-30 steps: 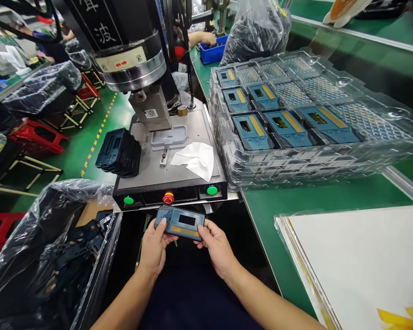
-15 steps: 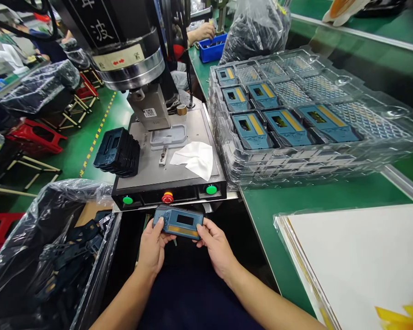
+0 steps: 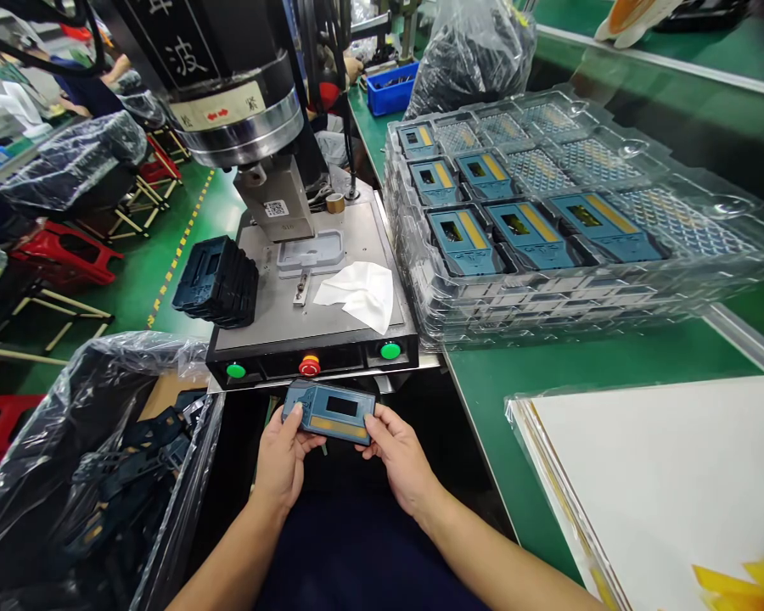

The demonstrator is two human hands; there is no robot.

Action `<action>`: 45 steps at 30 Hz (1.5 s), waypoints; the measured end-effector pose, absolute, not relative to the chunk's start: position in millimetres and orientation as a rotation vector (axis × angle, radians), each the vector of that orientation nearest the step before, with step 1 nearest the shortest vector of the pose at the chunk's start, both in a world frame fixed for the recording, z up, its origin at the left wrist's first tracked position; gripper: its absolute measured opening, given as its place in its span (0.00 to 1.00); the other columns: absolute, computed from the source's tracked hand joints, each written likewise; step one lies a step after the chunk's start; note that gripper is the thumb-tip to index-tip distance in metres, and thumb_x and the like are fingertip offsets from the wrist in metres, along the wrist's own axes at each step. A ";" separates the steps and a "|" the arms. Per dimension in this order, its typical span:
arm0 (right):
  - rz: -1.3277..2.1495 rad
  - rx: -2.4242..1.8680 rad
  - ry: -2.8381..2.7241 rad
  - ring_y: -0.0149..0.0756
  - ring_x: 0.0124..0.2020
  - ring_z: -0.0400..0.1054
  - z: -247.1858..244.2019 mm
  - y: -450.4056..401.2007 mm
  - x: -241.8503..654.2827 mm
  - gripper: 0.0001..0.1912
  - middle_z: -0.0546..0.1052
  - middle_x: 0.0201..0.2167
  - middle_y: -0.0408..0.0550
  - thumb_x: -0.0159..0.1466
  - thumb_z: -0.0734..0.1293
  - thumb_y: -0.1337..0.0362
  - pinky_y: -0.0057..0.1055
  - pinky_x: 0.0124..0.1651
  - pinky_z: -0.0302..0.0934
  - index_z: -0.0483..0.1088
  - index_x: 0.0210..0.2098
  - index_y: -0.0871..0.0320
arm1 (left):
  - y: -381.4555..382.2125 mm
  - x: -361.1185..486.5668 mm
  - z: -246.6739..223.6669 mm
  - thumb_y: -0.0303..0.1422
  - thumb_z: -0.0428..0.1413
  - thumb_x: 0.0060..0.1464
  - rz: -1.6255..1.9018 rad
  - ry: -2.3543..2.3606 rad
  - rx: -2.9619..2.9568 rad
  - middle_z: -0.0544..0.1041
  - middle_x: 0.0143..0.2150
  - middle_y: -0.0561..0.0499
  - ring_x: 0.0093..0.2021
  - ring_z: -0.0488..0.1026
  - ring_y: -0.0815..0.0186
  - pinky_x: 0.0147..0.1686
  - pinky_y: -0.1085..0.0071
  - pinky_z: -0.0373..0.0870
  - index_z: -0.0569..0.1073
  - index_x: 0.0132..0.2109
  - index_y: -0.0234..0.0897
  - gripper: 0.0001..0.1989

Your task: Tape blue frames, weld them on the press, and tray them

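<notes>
A dark blue plastic housing (image 3: 340, 406) with a black window and a yellow strip is held level in front of the machine's front edge. My left hand (image 3: 285, 454) grips its left end, thumb on top. At its right end, my right hand (image 3: 396, 445) pinches the corner between thumb and fingers. Beyond it stands the press, its metal head (image 3: 277, 204) above a grey fixture (image 3: 311, 253). A white cloth (image 3: 360, 293) lies on the metal plate, and a stack of dark housings (image 3: 216, 283) rests at the plate's left side.
Clear stacked trays (image 3: 586, 293) with several blue housings stand at the right. A plastic-lined bin (image 3: 184, 509) of dark parts is at the lower left. White sheets (image 3: 668, 475) lie at the lower right. A blue box (image 3: 391, 89) and a bulging plastic bag (image 3: 474, 59) are behind.
At the back, another person's hand has moved left from above the blue box and is now mostly hidden. My hands and the housing have hardly moved.
</notes>
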State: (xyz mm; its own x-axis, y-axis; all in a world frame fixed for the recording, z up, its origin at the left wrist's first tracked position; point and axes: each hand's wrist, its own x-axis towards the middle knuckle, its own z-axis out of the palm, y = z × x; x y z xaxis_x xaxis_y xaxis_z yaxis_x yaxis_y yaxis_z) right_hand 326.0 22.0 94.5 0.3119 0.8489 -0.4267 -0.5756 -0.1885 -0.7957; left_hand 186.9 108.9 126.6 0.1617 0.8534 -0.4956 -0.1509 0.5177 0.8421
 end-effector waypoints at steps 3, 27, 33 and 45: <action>1.308 -1.201 -0.328 0.30 0.29 0.67 97.2 21.7 327.0 0.21 0.75 0.32 0.45 0.60 0.68 0.49 0.26 0.30 0.60 0.74 0.45 0.57 | 109.0 187.2 128.0 0.41 0.64 0.47 0.833 1.183 0.736 0.76 0.34 0.51 0.29 0.74 0.69 0.26 0.73 0.76 0.71 0.43 0.34 0.20; 1.502 -0.895 -0.192 0.32 0.34 0.71 107.7 18.9 322.9 0.23 0.78 0.36 0.44 0.54 0.75 0.55 0.31 0.40 0.63 0.72 0.47 0.55 | 95.7 159.7 115.9 0.22 0.58 0.47 0.865 0.807 2.188 0.71 0.59 0.43 0.61 0.65 0.49 0.60 0.50 0.61 0.77 0.51 0.50 0.25; 1.420 -1.000 -0.276 0.36 0.41 0.71 104.5 20.2 321.4 0.24 0.78 0.38 0.45 0.54 0.74 0.53 0.34 0.48 0.62 0.72 0.48 0.54 | 99.1 169.0 119.5 0.38 0.57 0.56 0.826 1.170 1.372 0.76 0.51 0.40 0.49 0.74 0.56 0.52 0.57 0.69 0.73 0.53 0.39 0.18; 1.500 -1.047 -0.411 0.37 0.41 0.71 102.2 18.8 320.9 0.25 0.79 0.40 0.45 0.54 0.74 0.51 0.37 0.49 0.61 0.72 0.48 0.54 | 104.9 181.5 130.4 0.38 0.62 0.53 0.593 0.996 0.767 0.79 0.45 0.43 0.46 0.75 0.60 0.46 0.66 0.71 0.74 0.52 0.34 0.21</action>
